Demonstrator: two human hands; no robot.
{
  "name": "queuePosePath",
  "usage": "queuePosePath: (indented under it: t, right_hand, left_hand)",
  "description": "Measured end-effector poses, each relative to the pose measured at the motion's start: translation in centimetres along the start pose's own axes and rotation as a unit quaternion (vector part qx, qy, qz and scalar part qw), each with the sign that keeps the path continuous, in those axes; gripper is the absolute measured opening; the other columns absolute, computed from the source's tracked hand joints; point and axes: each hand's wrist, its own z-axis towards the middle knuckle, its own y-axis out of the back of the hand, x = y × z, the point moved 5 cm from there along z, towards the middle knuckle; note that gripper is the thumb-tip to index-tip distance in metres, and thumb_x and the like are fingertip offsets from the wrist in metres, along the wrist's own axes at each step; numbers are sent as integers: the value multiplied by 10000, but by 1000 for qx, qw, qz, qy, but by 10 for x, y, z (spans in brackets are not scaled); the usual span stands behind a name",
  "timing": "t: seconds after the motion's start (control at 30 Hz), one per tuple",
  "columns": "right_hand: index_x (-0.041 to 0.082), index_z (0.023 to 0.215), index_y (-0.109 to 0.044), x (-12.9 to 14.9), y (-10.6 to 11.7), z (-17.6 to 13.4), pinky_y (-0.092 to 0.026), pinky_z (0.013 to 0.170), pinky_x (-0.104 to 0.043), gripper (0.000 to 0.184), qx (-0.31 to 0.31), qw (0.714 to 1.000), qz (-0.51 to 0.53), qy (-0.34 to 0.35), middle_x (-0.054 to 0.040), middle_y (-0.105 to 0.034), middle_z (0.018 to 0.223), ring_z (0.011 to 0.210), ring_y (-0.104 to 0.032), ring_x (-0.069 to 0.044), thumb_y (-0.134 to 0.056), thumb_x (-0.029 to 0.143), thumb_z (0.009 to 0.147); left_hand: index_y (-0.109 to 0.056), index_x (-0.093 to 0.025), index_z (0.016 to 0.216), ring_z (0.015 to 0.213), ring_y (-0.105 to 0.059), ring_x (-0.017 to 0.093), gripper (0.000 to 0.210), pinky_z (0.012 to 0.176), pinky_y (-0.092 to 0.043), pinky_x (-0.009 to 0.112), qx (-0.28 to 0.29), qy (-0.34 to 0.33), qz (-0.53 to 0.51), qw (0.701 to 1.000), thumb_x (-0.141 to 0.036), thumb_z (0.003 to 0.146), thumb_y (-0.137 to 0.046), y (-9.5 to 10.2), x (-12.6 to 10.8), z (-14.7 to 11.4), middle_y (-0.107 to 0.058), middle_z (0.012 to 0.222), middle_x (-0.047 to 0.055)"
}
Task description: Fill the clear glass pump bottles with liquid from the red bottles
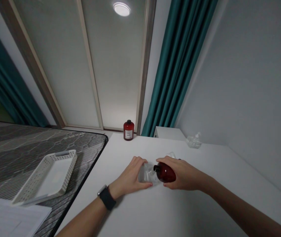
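Note:
My right hand (180, 172) is wrapped round a dark red bottle (166, 173), which lies tilted with its black neck pointing left. That neck is at a clear plastic container (145, 172); I cannot tell whether the two touch. The fingers and thumb of my left hand (133, 174), with a black watch on the wrist, close round the container's left side. Its exact shape is partly hidden by the hand and bottle. A bit of clear plastic (171, 154) shows just behind my right hand.
A second red bottle (128, 130) with a white label and black top stands at the white table's (140, 210) far edge. Crumpled clear plastic (194, 141) lies at the back right. Left, a white basket (67, 174) and papers (14, 219) rest on a grey patterned surface (88, 144).

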Motion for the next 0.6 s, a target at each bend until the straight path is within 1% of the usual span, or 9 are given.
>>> queuePosePath:
  t: [0.13,0.27,0.43,0.6]
  right_hand:
    - [281,1395,-510,3,2,0,-504,975,-484,758,19,1000,1,-13,-102,-622,1353,1197,-612,-337,-769,315,683]
    - [283,1388,-526,2,2,0,-500,975,-478,769,15,1000,10,-3,-96,-635,1334,1190,-618,-337,-776,289,661]
    - [311,1381,-524,0,2,0,-504,936,-456,763,16,1000,2,7,-84,-638,1324,1165,-626,-334,-781,315,663]
    - [322,1352,-536,4,6,2,-510,890,-434,733,31,999,-5,5,-71,-660,1264,1092,-648,-322,-784,295,663]
  left_hand:
    - [-520,-197,1144,1033,-505,287,531,922,-450,443,4,6,-6,1000,-352,733,-819,-1,0,0,-563,1107,81]
    - [-515,-198,1152,1042,-501,285,556,921,-445,438,3,9,-7,1000,-342,716,-829,-2,2,-1,-561,1117,81]
    - [-520,-202,1126,1033,-506,284,535,919,-440,439,10,15,-15,1000,-353,714,-827,-4,1,-1,-566,1104,77]
    - [-519,-203,1129,1038,-503,282,543,924,-444,440,17,20,-19,999,-325,706,-836,-5,0,-1,-558,1102,69]
